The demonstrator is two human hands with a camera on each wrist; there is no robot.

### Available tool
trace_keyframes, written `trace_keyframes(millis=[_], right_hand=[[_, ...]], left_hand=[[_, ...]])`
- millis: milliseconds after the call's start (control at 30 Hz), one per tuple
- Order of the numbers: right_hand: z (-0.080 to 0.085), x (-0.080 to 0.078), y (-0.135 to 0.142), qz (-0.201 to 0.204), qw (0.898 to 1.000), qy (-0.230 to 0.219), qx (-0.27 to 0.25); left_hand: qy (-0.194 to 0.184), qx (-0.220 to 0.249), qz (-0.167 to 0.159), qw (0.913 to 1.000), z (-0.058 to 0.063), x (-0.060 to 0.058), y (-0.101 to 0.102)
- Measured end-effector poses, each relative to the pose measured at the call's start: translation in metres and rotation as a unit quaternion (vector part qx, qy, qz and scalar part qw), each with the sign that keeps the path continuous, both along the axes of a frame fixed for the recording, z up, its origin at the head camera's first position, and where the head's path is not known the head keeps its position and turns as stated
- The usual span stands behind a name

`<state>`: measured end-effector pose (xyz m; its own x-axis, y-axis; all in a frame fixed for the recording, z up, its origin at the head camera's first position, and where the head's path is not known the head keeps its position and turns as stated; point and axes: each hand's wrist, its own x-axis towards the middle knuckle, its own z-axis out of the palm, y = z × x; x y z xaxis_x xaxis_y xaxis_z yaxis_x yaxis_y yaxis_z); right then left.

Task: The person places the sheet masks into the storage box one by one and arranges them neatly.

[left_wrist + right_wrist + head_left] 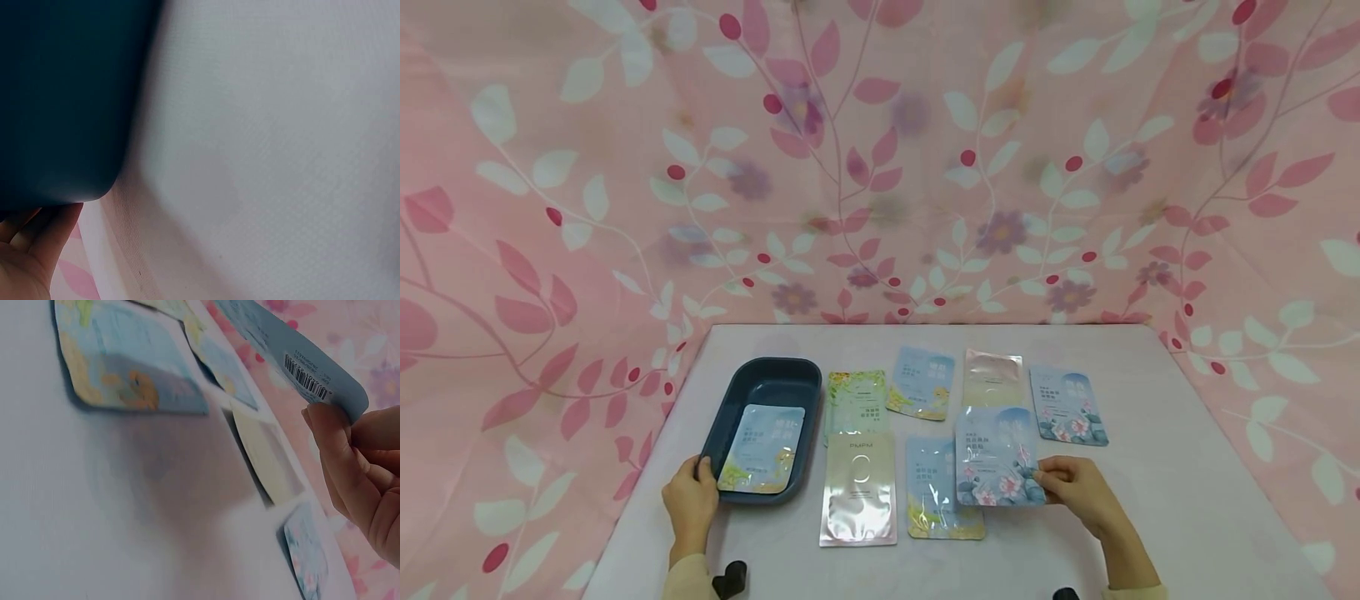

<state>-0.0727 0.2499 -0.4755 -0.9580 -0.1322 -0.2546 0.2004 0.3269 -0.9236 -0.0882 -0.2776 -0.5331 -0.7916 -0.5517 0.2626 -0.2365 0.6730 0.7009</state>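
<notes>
My left hand (691, 500) grips the near left corner of a dark blue plastic basin (775, 388), thumb over the rim. A blue face mask packet (763, 450) with yellow flowers lies inside. In the left wrist view, the fingers (57, 237) press against the basin's outer wall. My right hand (1078, 493) pinches the lower right corner of a blue face mask packet (998, 454) with pink lotus flowers. That packet is raised above the table and overlaps another blue packet (936, 508) in the head view. Its barcoded back (306, 372) shows in the right wrist view.
On the white table (1180, 500) lie a green packet (856, 400), a silver-gold packet (859, 492), a blue packet (921, 383), a pink-and-cream packet (992, 375) and another lotus packet (1069, 406). A pink floral curtain (880, 167) surrounds the table.
</notes>
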Motion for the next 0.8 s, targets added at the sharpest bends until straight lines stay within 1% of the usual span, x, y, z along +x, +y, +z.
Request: trace_keyframes(millis=[133, 367, 600, 800], right_hand=[[0.004, -0.009, -0.017, 0.008, 1.000, 0.019, -0.012], [0.010, -0.022, -0.042, 0.044, 0.997, 0.053, -0.026], [0.015, -0.037, -0.070, 0.054, 0.995, 0.063, -0.050], [0.019, -0.048, -0.094, 0.061, 0.994, 0.074, -0.059]], left_hand=[[0.000, 0.000, -0.003, 1.0000, -0.001, 0.000, 0.000], [0.005, -0.002, -0.002, 1.0000, -0.001, -0.002, -0.001], [-0.003, 0.000, -0.002, 1.0000, -0.001, -0.001, -0.001], [-0.008, 0.007, -0.002, 0.9999, -0.001, -0.001, -0.001]])
